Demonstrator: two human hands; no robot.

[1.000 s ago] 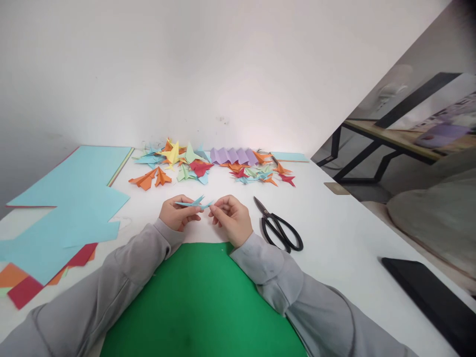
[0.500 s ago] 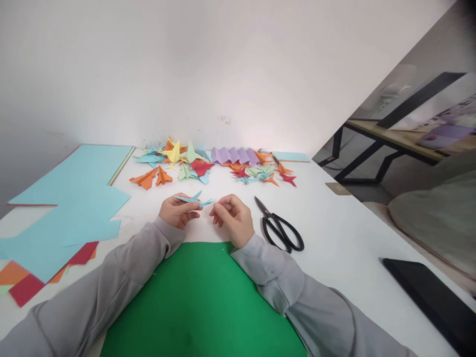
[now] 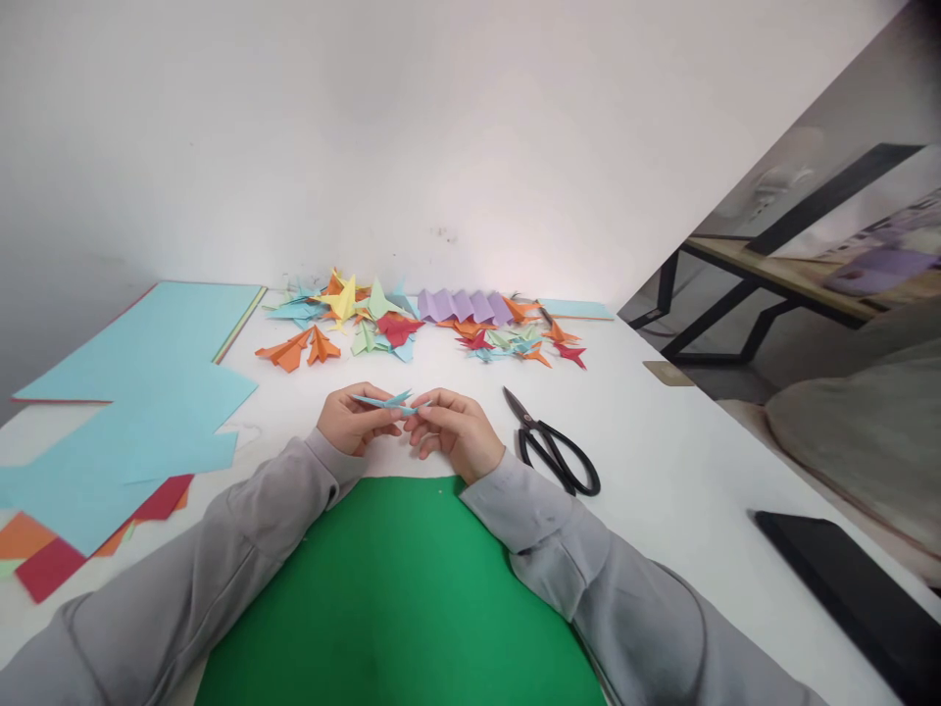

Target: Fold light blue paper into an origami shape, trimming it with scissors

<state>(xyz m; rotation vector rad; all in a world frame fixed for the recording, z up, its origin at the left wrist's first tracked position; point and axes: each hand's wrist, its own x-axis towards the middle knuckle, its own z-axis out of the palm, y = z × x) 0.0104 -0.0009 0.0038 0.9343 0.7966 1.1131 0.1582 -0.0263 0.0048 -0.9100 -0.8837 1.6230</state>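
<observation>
A small folded light-blue paper piece with pointed ends is held up between my two hands, above the white table. My left hand pinches its left part between thumb and fingers. On the other side, my right hand is closed with thumb and index finger on the right end of the same piece. The fingertips of both hands nearly meet and hide part of the folds. Below the hands lies a large green sheet. Black-handled scissors rest to the right of my right hand.
Behind the hands lie several folded paper shapes, among them orange ones, a red one and a purple pleated strip. Light-blue sheets spread at left. A black flat object lies at the right edge.
My right hand has moved left and its fingers have closed on the right end of the blue paper piece. The piece's raised point has tipped lower and to the right.
</observation>
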